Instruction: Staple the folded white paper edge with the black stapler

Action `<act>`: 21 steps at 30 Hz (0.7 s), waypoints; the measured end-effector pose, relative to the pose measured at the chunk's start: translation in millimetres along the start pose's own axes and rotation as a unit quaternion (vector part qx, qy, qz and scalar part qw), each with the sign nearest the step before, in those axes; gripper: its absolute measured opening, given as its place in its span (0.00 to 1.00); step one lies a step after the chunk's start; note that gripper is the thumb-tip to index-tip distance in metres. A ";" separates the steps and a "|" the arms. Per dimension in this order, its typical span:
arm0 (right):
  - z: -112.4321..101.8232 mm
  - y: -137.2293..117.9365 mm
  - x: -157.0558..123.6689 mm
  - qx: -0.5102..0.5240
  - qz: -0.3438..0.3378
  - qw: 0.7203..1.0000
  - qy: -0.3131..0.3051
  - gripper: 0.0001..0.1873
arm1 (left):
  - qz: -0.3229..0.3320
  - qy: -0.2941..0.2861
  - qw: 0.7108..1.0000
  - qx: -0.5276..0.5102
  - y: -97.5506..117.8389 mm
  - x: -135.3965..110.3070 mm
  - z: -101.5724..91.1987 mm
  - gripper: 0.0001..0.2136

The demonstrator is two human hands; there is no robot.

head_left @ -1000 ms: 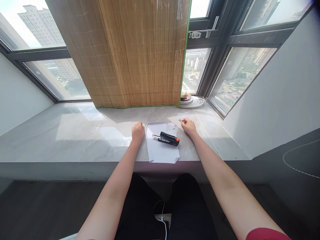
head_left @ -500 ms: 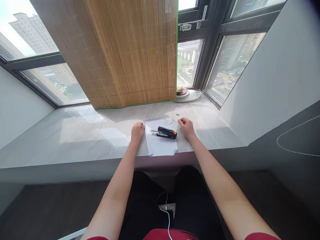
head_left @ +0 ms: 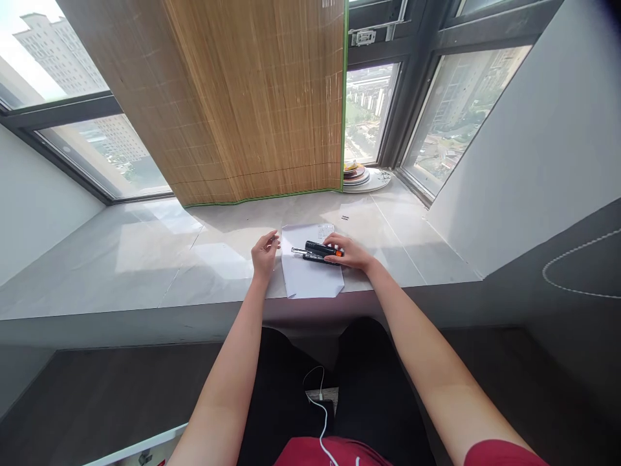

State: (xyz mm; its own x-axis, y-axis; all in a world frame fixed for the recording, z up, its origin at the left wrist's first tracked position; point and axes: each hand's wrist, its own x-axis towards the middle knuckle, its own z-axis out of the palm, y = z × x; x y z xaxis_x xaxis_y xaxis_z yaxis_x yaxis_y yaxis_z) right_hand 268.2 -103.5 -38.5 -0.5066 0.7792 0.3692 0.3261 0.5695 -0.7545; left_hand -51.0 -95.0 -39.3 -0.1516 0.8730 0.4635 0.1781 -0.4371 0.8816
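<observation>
A black stapler (head_left: 316,248) with an orange patch lies on white paper sheets (head_left: 313,281), its metal end pointing left. My right hand (head_left: 347,251) is closed over the stapler's right end, the fingers curled across its top and side. To the left of the paper, my left hand (head_left: 264,254) is raised slightly with thumb and fingertips pinched together. Whatever those fingertips hold is too small to make out. Beyond the paper, small dark staple strips (head_left: 345,217) lie on the pale windowsill (head_left: 233,226).
A bamboo blind (head_left: 262,103) hangs over the back of the sill. Stacked plates (head_left: 359,178) stand in the far right corner by the window. A white cable (head_left: 324,421) runs over my lap. A beaded cord (head_left: 557,281) hangs at the right.
My right hand has moved left from beside the paper onto the stapler and taken hold of it. My left hand has turned and lifted slightly, its fingers still pinched.
</observation>
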 end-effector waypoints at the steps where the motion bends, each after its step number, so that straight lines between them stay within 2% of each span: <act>1: 0.0 -0.6 -0.2 0.000 0.000 1.000 -0.004 0.24 | -0.001 -0.005 1.000 0.003 0.2 0.5 -0.6 0.18; 4: -0.5 -3.8 -0.3 0.008 -0.004 1.000 -0.003 0.24 | -0.004 -0.016 1.000 -0.001 0.2 1.5 -1.2 0.18; 9: -2.5 -6.4 1.1 0.036 0.001 0.999 0.016 0.27 | -0.005 0.005 1.000 -0.023 0.6 0.6 -1.1 0.22; 10: -2.8 -5.5 1.4 0.046 0.007 0.998 0.045 0.27 | -0.005 0.001 1.000 -0.021 0.8 0.3 -1.3 0.22; 12: -3.2 -1.9 1.7 0.056 0.034 0.987 0.145 0.28 | -0.005 -0.012 1.000 -0.015 0.9 0.0 -1.9 0.21; 14: -3.2 3.4 1.6 0.039 0.079 0.961 0.263 0.31 | -0.001 -0.023 1.000 -0.016 0.2 0.2 -2.4 0.17; 16: -3.2 9.4 1.3 0.007 0.127 0.931 0.342 0.34 | 0.012 -0.029 0.999 -0.024 -0.7 0.5 -2.4 0.14; 18: -3.3 14.8 0.8 -0.015 0.164 0.913 0.374 0.35 | 0.031 -0.038 0.998 -0.024 -1.3 0.5 -2.1 0.13; 21: -3.2 20.0 0.6 -0.023 0.190 0.907 0.374 0.32 | 0.056 -0.062 0.996 -0.002 -0.7 -0.6 -0.9 0.11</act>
State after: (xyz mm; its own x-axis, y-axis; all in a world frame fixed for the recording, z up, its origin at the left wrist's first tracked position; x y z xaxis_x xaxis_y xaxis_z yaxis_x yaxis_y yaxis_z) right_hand 277.0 -90.8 -51.6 0.3272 0.8718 0.3645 0.4063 0.2184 -0.8873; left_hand -51.9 -95.4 -40.1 -0.0091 0.8390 0.5440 0.1824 -0.5335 0.8259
